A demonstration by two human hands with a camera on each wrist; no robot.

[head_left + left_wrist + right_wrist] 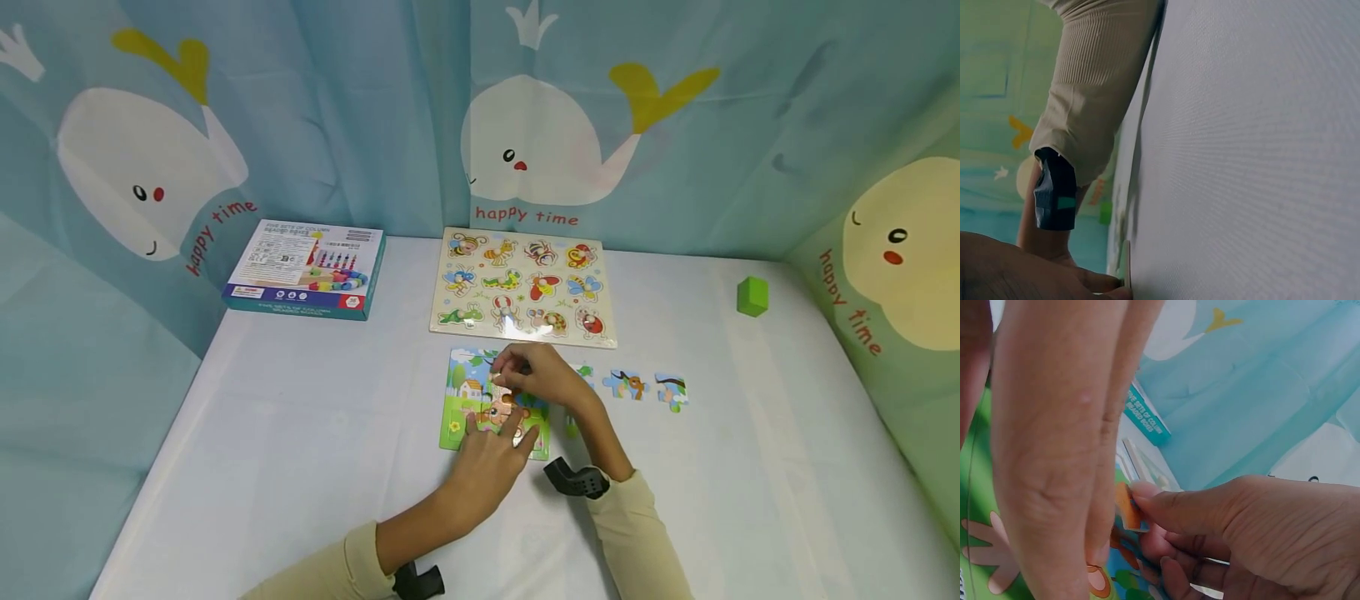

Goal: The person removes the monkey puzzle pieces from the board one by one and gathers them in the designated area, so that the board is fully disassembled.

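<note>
A picture jigsaw puzzle [455, 433] with a cartoon animal, a house and green grass lies on the white table. My left hand [486, 471] rests on its lower part, fingers spread and fingertips on the pieces. Over its upper right, my right hand [543, 375] pinches a jigsaw piece [1125, 505] with an orange patch between thumb and fingers. To the right lie loose jigsaw pieces, one with a brown animal [628, 385] and one with a branch [672, 392]. Another piece [572, 427] is partly hidden by the right forearm.
Behind the puzzle lies a wooden insect puzzle board [522, 287]. A boxed bead set [303, 271] stands at the back left, a green block [752, 297] at the back right. Whale-print curtains [420, 125] border the table.
</note>
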